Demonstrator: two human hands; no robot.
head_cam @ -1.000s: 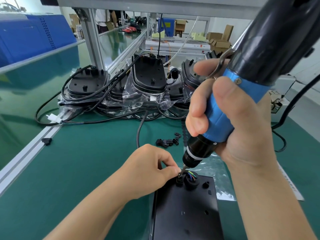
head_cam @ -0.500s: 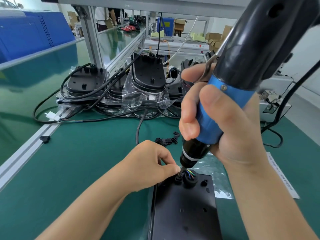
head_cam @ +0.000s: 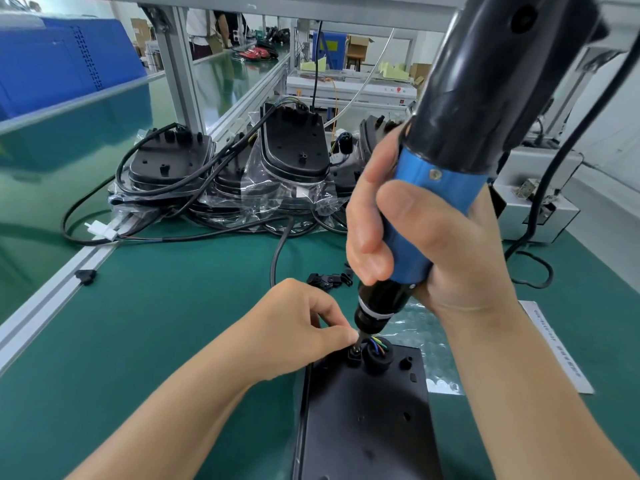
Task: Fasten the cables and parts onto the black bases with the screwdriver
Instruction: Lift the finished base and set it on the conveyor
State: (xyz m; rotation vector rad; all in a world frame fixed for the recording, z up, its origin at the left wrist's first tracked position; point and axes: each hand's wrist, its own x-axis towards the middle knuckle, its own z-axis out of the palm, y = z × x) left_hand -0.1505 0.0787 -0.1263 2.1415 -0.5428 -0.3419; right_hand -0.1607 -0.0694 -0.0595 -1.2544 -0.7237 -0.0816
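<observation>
No text can be read with confidence. A white paper strip [head_cam: 557,344] lying on the green mat at the right carries a line of small printed characters along its length, too small and blurred to make out. A white machine housing [head_cam: 349,88] in the background bears a small red mark and tiny dark lettering, also illegible.

Base [head_cam: 367,420] flat on the table [head_cam: 156,334], nearest the person. Cable [head_cam: 277,251] runs from its far end back toward the bagged bases [head_cam: 242,174] stacked at the table's rear. Loose clips [head_cam: 329,279] lie between stack and base. Left hand [head_cam: 294,327] at the base's far-left corner; right hand [head_cam: 426,244], holding the screwdriver [head_cam: 450,150], above it, bit down on that corner. Paper sheet [head_cam: 557,344] right of base.
</observation>
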